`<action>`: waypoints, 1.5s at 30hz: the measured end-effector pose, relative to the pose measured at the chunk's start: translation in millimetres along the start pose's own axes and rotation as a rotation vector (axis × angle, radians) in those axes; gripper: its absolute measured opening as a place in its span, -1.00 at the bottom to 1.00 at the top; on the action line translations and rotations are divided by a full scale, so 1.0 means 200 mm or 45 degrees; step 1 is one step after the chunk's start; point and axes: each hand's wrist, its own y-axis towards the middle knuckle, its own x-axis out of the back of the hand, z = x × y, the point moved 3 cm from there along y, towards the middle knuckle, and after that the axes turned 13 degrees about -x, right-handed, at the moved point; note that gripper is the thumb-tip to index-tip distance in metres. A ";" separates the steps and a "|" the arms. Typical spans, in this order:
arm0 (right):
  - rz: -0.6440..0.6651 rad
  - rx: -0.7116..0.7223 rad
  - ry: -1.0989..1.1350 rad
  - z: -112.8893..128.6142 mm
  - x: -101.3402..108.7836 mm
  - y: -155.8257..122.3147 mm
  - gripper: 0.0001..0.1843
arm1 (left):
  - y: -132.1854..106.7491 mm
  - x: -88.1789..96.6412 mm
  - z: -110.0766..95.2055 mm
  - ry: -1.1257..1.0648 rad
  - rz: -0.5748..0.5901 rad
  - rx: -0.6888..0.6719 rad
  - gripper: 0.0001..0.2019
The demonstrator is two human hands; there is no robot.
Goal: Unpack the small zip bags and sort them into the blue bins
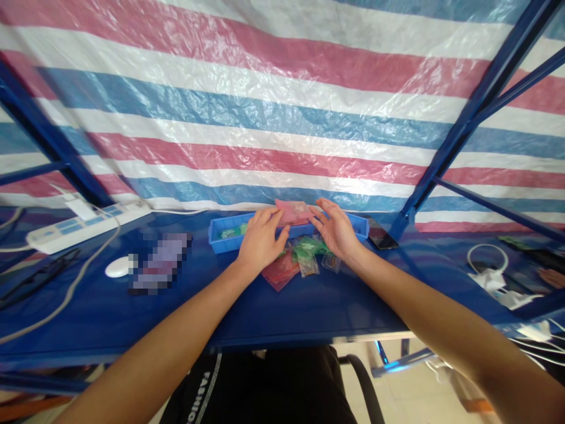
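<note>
Both hands meet over a blue plastic tray (217, 235) at the back of the blue table. My left hand (260, 240) and my right hand (334, 229) each pinch an end of a pink translucent bag (293, 211), held above the tray. Small green pieces lie inside the tray at its left end (230, 232). In front of the tray, under my hands, lie several small clear bags with green parts (308, 254) and a red translucent bag (281, 272).
A white power strip (79, 224) with a cable lies at the left, a white round object (118, 267) and a blurred-out item (161, 262) beside it. A dark phone (383, 238) sits right of the tray. White cable and chargers (492, 274) lie far right. Striped tarp hangs behind.
</note>
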 end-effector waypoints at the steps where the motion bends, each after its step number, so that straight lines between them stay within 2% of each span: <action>1: 0.002 0.000 0.005 0.00 0.00 0.00 -0.63 | 0.00 0.00 0.00 0.075 0.044 0.008 -0.52; 5: 0.021 0.015 -0.069 -0.01 -0.01 -0.01 -0.61 | -0.02 -0.01 0.01 0.207 0.194 0.003 -0.55; 9: -0.002 0.108 -0.291 -0.02 0.00 -0.01 -0.61 | -0.03 -0.01 0.02 0.202 0.250 -0.041 -0.59; 14: -0.049 0.310 -0.716 -0.03 0.02 0.01 -0.59 | -0.03 -0.01 0.03 0.161 0.278 -0.056 -0.55; 18: -0.048 0.381 -0.903 -0.03 0.02 -0.01 -0.57 | -0.03 0.00 0.04 0.135 0.285 -0.038 -0.57; 22: -0.028 0.517 -1.283 0.00 -0.01 -0.06 -0.70 | -0.04 0.02 0.03 0.139 0.228 -0.034 -0.60; 26: 0.197 0.654 -1.770 -0.02 -0.05 -0.10 -0.74 | -0.03 0.02 0.01 0.063 0.178 -0.077 -0.50; 29: 0.402 0.699 -1.965 -0.06 -0.06 -0.12 -0.70 | -0.01 0.02 0.00 -0.002 0.126 -0.142 -0.52; 34: 0.502 0.691 -2.005 -0.08 -0.07 -0.14 -0.66 | 0.01 0.03 -0.05 -0.165 0.050 -0.278 -0.57; 39: 0.423 0.650 -2.011 -0.04 -0.09 -0.14 -0.91 | 0.02 0.04 -0.07 -0.280 0.032 -0.336 -0.57; 42: 0.370 0.625 -1.962 -0.03 -0.08 -0.13 -0.89 | 0.02 0.05 -0.09 -0.308 0.049 -0.339 -0.59; 45: 0.409 0.619 -1.937 -0.04 -0.08 -0.12 -0.94 | 0.03 0.06 -0.11 -0.337 0.107 -0.334 -0.56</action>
